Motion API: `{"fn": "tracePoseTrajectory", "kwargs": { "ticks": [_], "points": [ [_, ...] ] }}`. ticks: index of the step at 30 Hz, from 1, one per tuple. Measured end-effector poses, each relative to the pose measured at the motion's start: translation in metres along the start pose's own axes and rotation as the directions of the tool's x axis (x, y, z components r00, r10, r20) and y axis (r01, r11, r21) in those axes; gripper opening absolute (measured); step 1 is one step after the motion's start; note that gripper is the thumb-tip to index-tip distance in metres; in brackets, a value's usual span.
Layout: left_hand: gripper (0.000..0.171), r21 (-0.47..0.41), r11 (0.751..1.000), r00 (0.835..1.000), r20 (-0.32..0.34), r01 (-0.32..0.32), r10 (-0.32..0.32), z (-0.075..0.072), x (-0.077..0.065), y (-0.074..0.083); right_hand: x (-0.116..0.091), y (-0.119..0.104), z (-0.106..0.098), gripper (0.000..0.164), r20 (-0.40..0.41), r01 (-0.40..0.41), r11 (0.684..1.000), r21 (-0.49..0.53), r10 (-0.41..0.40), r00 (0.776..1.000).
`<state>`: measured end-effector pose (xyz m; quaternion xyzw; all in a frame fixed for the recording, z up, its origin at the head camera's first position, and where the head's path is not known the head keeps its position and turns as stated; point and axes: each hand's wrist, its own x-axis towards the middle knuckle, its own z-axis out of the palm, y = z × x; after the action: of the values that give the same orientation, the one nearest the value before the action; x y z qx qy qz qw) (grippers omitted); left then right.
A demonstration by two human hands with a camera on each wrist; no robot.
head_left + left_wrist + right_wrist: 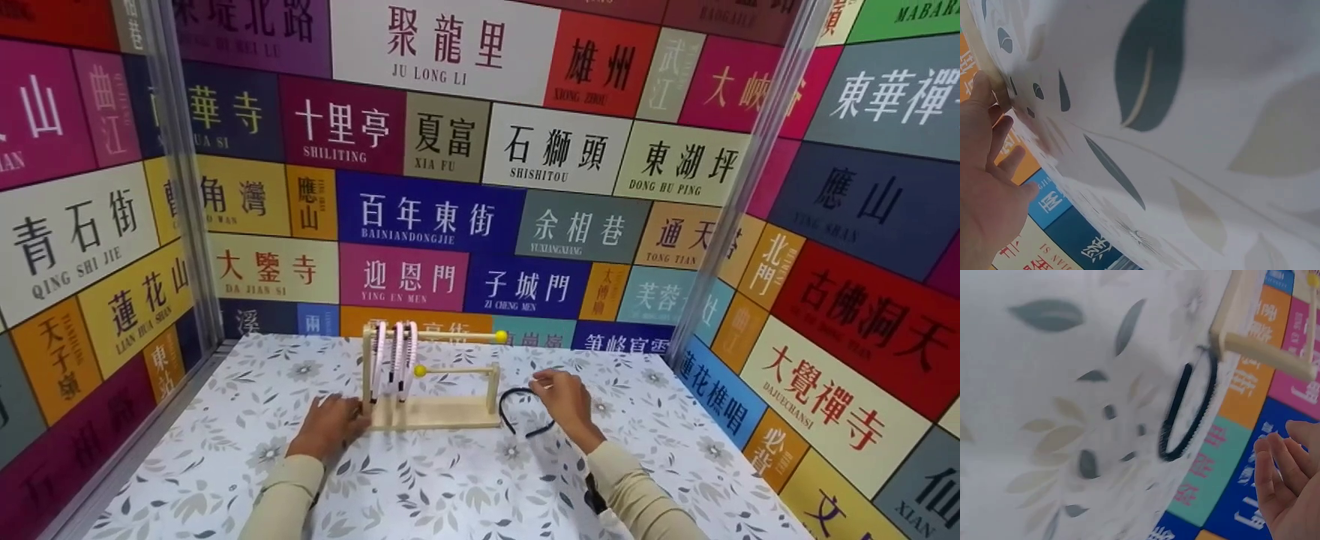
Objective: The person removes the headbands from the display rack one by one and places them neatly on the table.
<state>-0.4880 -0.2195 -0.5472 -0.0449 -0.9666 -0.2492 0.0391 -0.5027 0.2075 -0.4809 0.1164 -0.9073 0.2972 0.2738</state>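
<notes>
A wooden stand [442, 416] with two horizontal rods is on the table. Pink headbands [409, 360] with dark tips hang from its upper rod, near the left post. My left hand [328, 426] is at the left end of the base; in the left wrist view its relaxed fingertips touch the wood [1000, 97]. A black headband [1206, 396] with a toothed inner edge lies right of the stand. My right hand [564, 401] overlaps it in the head view, but the right wrist view shows the loosely bent, unloaded fingers [1264, 467] apart from it.
Yellow balls [501, 337] cap the rods' free ends; the lower, shorter rod [457, 370] points left from the right post. A leaf-patterned cloth [420, 487] covers the table. Walls of coloured name panels [431, 206] enclose the far side and both flanks.
</notes>
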Motion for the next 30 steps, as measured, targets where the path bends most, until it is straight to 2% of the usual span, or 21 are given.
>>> {"fn": "tracePoseTrajectory", "kwargs": {
  "ticks": [5, 8, 13, 18, 24, 30],
  "points": [
    [0.037, -0.026, 1.0, 1.0, -0.006, 0.014, -0.014, -0.002, -0.003, 0.001, 0.004, -0.036, 0.007, 0.018, 0.034, 0.07, 0.997, 0.041, -0.071, 0.997],
    [0.04, -0.036, 0.999, 1.0, -0.007, 0.021, -0.021, -0.002, -0.003, 0.001, 0.003, -0.059, 0.013, 0.02, 0.048, 0.139, 0.987, 0.075, -0.143, 0.989],
    [0.043, -0.055, 0.998, 0.999, 0.003, 0.044, -0.044, -0.003, -0.003, 0.002, 0.003, -0.098, 0.027, 0.02, 0.085, 0.191, 0.974, 0.122, -0.202, 0.976],
    [0.043, -0.033, 0.999, 1.0, -0.025, 0.013, -0.014, -0.004, -0.005, 0.003, 0.005, -0.13, 0.046, 0.018, 0.089, 0.239, 0.961, 0.137, -0.252, 0.963],
    [0.043, -0.042, 0.999, 0.999, -0.029, 0.033, -0.035, -0.003, -0.006, 0.002, 0.004, -0.155, 0.066, 0.021, 0.14, 0.251, 0.945, 0.211, -0.284, 0.949],
    [0.042, -0.066, 0.997, 0.999, -0.032, 0.036, -0.038, -0.002, -0.005, 0.002, 0.002, -0.165, 0.081, 0.022, 0.145, 0.238, 0.946, 0.219, -0.272, 0.951]
  ]
}}
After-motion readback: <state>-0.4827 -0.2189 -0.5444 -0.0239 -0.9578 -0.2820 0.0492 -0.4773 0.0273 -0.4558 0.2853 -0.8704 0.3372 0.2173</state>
